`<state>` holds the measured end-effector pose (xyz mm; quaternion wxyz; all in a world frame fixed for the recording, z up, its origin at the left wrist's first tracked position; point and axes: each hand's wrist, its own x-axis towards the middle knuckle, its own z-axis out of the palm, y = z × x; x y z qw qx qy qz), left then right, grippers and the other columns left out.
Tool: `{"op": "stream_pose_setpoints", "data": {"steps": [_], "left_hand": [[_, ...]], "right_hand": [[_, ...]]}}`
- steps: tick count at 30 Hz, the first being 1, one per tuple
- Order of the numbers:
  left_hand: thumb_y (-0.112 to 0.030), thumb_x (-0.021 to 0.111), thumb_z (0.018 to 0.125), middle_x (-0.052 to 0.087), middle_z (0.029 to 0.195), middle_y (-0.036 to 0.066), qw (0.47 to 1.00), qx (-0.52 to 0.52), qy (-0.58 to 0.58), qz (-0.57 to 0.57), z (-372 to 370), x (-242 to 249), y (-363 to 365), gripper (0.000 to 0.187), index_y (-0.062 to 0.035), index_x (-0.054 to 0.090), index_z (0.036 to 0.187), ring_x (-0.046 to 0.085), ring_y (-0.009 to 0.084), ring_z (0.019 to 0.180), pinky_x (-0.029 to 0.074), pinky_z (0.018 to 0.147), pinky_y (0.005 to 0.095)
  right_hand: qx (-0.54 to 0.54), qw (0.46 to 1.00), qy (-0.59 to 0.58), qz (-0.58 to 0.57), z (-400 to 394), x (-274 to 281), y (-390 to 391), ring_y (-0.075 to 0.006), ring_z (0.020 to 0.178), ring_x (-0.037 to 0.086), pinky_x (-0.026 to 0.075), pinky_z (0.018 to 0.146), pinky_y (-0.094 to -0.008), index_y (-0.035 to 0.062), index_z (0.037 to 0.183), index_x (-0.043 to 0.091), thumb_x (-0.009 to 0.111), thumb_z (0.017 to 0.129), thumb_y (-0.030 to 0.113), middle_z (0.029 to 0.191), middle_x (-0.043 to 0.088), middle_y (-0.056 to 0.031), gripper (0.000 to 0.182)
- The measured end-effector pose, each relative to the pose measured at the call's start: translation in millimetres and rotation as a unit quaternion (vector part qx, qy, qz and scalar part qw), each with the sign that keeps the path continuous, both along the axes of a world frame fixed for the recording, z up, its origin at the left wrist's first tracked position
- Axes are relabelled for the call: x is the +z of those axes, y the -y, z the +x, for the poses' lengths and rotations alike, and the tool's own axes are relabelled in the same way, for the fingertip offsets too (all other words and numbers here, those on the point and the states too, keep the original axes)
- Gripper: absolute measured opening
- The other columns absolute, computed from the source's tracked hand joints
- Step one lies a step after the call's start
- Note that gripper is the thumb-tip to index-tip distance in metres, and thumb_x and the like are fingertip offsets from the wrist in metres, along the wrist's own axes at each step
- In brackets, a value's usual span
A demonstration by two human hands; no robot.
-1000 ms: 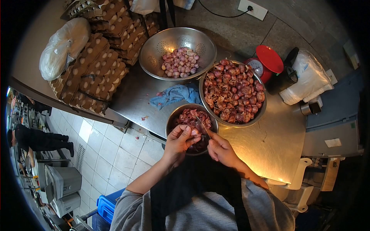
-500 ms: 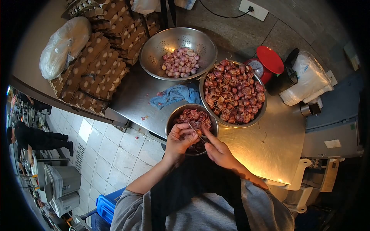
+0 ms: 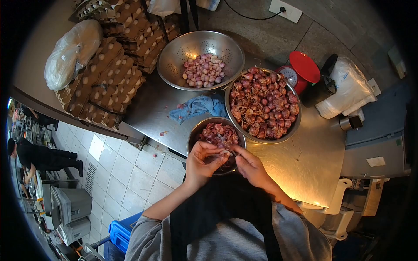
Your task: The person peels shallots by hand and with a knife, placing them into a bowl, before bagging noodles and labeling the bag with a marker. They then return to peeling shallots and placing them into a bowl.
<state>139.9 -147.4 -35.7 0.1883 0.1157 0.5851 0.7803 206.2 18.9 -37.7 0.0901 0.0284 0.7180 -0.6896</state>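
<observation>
On the table [image 3: 305, 165], the big bowl [image 3: 263, 103] is full of unpeeled shallots, so much work remains; the colander [image 3: 200, 59] holds only some peeled ones. My left hand [image 3: 201, 163] and right hand [image 3: 251, 167] pinch one shallot [image 3: 225, 153] above the peel bowl [image 3: 216, 143]

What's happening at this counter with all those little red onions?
A person is peeling small red shallots by hand. The left hand and right hand meet over a small steel bowl of reddish peelings, working on one shallot between the fingertips. Beside it sits a large steel bowl of unpeeled shallots, and behind that a steel colander of peeled pale-pink shallots. A crumpled blue cloth lies between them on the steel counter.
</observation>
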Motion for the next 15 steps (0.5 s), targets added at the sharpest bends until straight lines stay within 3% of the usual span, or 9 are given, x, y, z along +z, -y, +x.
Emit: {"op": "stream_pose_setpoints", "data": {"steps": [2, 5, 8, 11, 15], "left_hand": [[0.001, 0.061, 0.079, 0.059, 0.096, 0.012, 1.000, -0.019, 0.003, 0.022, 1.5, 0.6, 0.4, 0.031, -0.0014, 0.042, 0.103, 0.058, 0.0150, 0.088, 0.048, 0.081, 0.0260], [0.000, 0.057, 0.082, 0.055, 0.103, 0.013, 0.993, -0.033, 0.087, 0.076, -1.1, 1.4, 0.8, 0.030, -0.0031, 0.040, 0.107, 0.057, 0.0163, 0.092, 0.049, 0.081, 0.0281], [-0.002, 0.054, 0.084, 0.052, 0.108, 0.012, 0.982, -0.041, 0.148, 0.108, -2.8, 0.4, 1.1, 0.028, -0.0044, 0.041, 0.108, 0.056, 0.0170, 0.094, 0.049, 0.081, 0.0302], [-0.003, 0.055, 0.085, 0.055, 0.103, 0.008, 0.977, -0.065, 0.184, 0.086, -7.1, -6.1, 4.9, 0.022, -0.0047, 0.045, 0.105, 0.057, 0.0155, 0.091, 0.049, 0.080, 0.0289], [-0.003, 0.057, 0.084, 0.058, 0.096, 0.005, 0.969, -0.062, 0.212, 0.114, -7.2, -14.2, 6.9, 0.018, -0.0043, 0.052, 0.101, 0.058, 0.0130, 0.086, 0.049, 0.077, 0.0258]], "right_hand": [[-0.019, 0.991, 0.081, -0.105, -2.2, 0.0, -5.8, -0.0080, 0.054, 0.047, 0.039, 0.051, -0.0198, 0.0046, 0.132, 0.034, 0.041, 0.093, 0.019, 0.066, 0.050, -0.0006, 0.042], [-0.029, 0.991, 0.077, -0.106, -2.0, 9.3, -2.2, -0.0035, 0.049, 0.034, 0.031, 0.047, -0.0149, 0.0069, 0.133, 0.033, 0.040, 0.094, 0.018, 0.061, 0.036, 0.0032, 0.042], [-0.044, 0.995, 0.034, -0.083, 1.1, 14.4, 2.7, -0.0032, 0.049, 0.033, 0.030, 0.046, -0.0153, 0.0090, 0.134, 0.032, 0.041, 0.093, 0.017, 0.061, 0.037, 0.0036, 0.043], [0.030, 0.998, 0.052, -0.023, 4.8, 13.1, -4.6, -0.0076, 0.062, 0.050, 0.041, 0.058, -0.0182, 0.0104, 0.134, 0.032, 0.042, 0.093, 0.015, 0.077, 0.054, -0.0026, 0.043], [0.054, 0.996, -0.041, 0.051, 3.4, 13.7, -3.5, -0.0191, 0.103, 0.052, 0.040, 0.085, -0.0259, 0.0100, 0.134, 0.033, 0.045, 0.091, 0.015, 0.119, 0.050, -0.0117, 0.045]]}}
